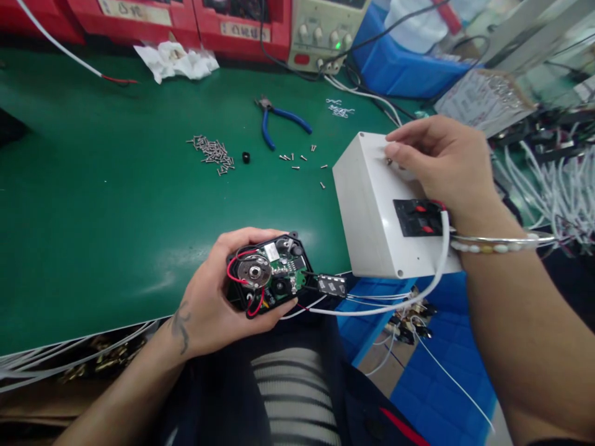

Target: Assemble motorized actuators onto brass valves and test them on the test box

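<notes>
Left hand (211, 291) is wrapped round an open black circuit unit (272, 272), fingers along its far side and thumb along the near one; right hand (449, 164) bends over a white box (375, 210), thumb and fingers drawn close together at a small metal part (389, 161). Whether they pinch that part is hard to tell, as the fingertips partly cover it.

From the left, a broad stretch of tabletop (106, 223) spreads between its near edge and the red bins (134, 21) along the far edge, giving the left hand wide room on that side. White tissue (179, 62) lies by those bins. Nearer, a heap of screws (212, 153) sits beside a black ring (246, 157), well in from the near edge.

At the near edge, the unit is held with its open face up, its long axis running left to right, about parallel to that edge; its right end points toward the box, with a narrow gap between. Blue-handled pliers (284, 121) lie farther back, jaws toward the far edge. Loose screws (295, 167) crowd the room just left of the box, which stands at the near edge, its black terminal block (416, 218) facing up under the right wrist
</notes>
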Demonstrator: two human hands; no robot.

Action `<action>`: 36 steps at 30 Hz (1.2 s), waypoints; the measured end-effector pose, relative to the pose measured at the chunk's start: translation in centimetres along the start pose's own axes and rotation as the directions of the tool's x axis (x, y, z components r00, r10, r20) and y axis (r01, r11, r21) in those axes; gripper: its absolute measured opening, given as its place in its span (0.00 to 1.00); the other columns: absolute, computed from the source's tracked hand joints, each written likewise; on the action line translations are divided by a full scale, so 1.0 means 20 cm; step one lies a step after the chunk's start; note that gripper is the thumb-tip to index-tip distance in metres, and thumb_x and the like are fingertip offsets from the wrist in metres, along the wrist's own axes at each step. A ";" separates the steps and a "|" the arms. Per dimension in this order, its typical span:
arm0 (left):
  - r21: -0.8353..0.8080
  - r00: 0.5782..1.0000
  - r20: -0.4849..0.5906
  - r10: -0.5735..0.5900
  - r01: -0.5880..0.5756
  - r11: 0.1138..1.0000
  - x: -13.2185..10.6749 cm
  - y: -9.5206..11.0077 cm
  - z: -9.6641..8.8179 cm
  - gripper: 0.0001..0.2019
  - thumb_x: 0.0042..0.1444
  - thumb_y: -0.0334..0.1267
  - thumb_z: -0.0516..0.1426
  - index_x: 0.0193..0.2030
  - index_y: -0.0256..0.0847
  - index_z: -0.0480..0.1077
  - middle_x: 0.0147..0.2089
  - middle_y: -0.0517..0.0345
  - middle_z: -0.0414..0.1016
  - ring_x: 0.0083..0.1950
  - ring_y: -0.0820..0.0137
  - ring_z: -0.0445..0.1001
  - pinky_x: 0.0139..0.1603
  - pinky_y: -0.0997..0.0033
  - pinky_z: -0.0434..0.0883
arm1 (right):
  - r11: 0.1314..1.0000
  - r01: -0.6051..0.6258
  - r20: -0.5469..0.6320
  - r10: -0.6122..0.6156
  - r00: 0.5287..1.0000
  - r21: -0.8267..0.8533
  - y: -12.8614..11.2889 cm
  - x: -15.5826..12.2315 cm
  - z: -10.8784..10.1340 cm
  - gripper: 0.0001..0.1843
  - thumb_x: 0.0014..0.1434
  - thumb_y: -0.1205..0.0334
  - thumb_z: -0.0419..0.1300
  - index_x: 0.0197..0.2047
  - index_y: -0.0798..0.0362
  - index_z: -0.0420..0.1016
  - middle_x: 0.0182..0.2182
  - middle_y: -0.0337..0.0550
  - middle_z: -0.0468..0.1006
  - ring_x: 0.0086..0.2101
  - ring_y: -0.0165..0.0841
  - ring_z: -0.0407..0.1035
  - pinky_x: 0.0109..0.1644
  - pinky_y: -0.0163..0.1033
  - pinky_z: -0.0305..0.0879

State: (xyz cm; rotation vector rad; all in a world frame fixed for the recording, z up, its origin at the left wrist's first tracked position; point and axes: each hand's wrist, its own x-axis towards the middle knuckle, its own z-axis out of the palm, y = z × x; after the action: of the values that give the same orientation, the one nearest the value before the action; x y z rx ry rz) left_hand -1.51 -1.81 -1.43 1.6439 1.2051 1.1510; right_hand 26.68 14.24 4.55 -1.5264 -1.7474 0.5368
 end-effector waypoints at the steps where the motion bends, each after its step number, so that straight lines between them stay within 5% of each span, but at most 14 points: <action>1: -0.022 1.000 0.010 0.021 -0.021 1.000 0.00 -0.01 0.00 0.33 0.49 0.40 0.73 0.61 0.51 0.67 0.60 0.55 0.77 0.61 0.60 0.77 0.61 0.61 0.76 | 1.000 -0.009 0.004 0.009 1.000 -0.007 0.00 0.00 0.00 0.08 0.57 0.79 0.71 0.36 0.59 0.82 0.29 0.41 0.80 0.26 0.23 0.68 0.34 0.32 0.63; 14: -0.144 0.994 0.106 0.005 0.010 0.990 0.01 0.02 0.00 0.32 0.50 0.34 0.72 0.57 0.55 0.63 0.62 0.59 0.75 0.67 0.59 0.73 0.72 0.53 0.69 | 0.999 -0.029 -0.012 0.028 1.000 -0.047 -0.01 0.00 0.01 0.09 0.57 0.80 0.71 0.34 0.57 0.82 0.27 0.38 0.81 0.25 0.22 0.68 0.32 0.29 0.63; 29: -0.113 0.990 0.138 0.034 -0.018 0.993 0.01 0.02 0.00 0.32 0.51 0.34 0.71 0.58 0.55 0.62 0.63 0.57 0.75 0.67 0.60 0.72 0.71 0.53 0.71 | 0.998 -0.033 0.065 0.036 0.997 -0.051 -0.02 -0.01 -0.01 0.10 0.57 0.81 0.71 0.38 0.58 0.83 0.29 0.37 0.78 0.27 0.20 0.63 0.34 0.29 0.59; 36: -0.222 0.963 0.074 0.259 -0.237 0.946 0.02 -0.08 0.01 0.42 0.41 0.33 0.75 0.64 0.51 0.66 0.62 0.53 0.76 0.63 0.52 0.76 0.64 0.50 0.76 | 0.997 0.001 0.052 0.003 0.999 -0.078 0.01 0.04 0.00 0.09 0.57 0.78 0.70 0.34 0.54 0.82 0.28 0.36 0.79 0.25 0.22 0.65 0.33 0.30 0.63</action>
State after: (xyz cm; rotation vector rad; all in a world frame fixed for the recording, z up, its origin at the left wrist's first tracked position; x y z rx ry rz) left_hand -1.58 -1.11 -2.85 1.7004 0.7960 1.2849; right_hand 26.76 15.04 4.63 -1.5805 -1.8263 0.5186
